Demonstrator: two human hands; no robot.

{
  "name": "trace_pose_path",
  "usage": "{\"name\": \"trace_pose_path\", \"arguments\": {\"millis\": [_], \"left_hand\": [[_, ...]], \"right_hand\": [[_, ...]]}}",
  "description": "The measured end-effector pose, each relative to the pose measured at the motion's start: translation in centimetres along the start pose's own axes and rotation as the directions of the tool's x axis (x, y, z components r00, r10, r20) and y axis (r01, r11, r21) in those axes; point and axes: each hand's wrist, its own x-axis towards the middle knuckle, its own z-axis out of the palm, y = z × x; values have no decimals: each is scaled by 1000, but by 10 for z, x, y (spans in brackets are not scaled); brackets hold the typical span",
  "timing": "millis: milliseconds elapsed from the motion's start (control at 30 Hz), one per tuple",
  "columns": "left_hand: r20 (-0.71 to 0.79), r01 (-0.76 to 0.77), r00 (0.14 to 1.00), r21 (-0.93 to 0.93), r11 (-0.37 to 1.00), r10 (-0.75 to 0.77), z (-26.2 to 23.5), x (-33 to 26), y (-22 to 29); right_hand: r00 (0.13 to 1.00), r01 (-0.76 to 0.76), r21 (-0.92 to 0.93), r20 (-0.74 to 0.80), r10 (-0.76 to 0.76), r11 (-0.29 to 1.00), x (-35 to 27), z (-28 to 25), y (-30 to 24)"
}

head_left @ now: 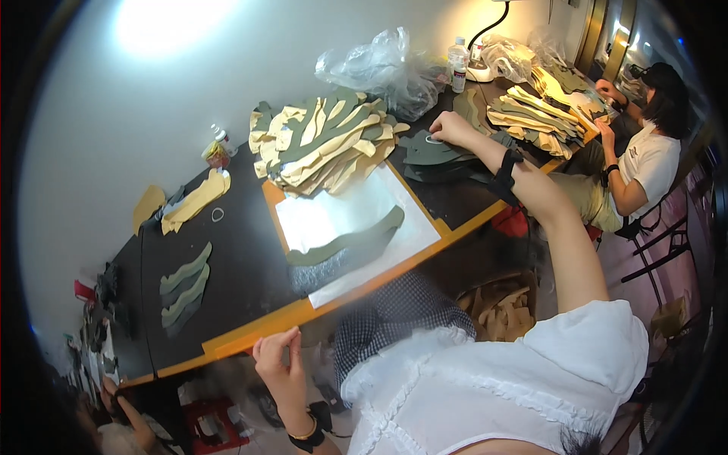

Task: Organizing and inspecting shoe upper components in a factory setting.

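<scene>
Reaching right hand [453, 127], fingers curled onto dark green cut pieces [434, 154]; left hand [279, 364] pinching the table's orange edge [250, 334]; cardboard box [500, 307] of tan offcuts below.

Black counter [243, 273] with orange edge runs diagonally ahead of both hands. Plain white wall [98, 136] behind it, far side from the hands, bright light glare [163, 19] on it at the top. Lamp [485, 34] with black gooseneck beyond the right hand, warm glow on the wall there. Black metal chair [656, 243] out past the right elbow. Red crate [208, 417] on pale floor, left of the left hand.
</scene>
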Motion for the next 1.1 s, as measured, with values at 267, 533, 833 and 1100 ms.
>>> {"name": "trace_pose_path", "arguments": {"millis": [267, 533, 833, 1100], "left_hand": [[128, 131, 983, -13, 991, -128, 20, 10, -16], [112, 68, 991, -3, 998, -68, 31, 19, -15], [80, 66, 995, -29, 997, -63, 13, 15, -6], [2, -51, 999, -34, 998, 51, 29, 24, 1]], "right_hand": [[983, -144, 259, -70, 167, 955, 43, -29, 3], [987, 160, 68, -27, -159, 985, -23, -51, -50], [931, 353, 60, 73, -357, 934, -77, -21, -40], [728, 526, -330, -303, -615, 784, -117, -65, -138]]}}
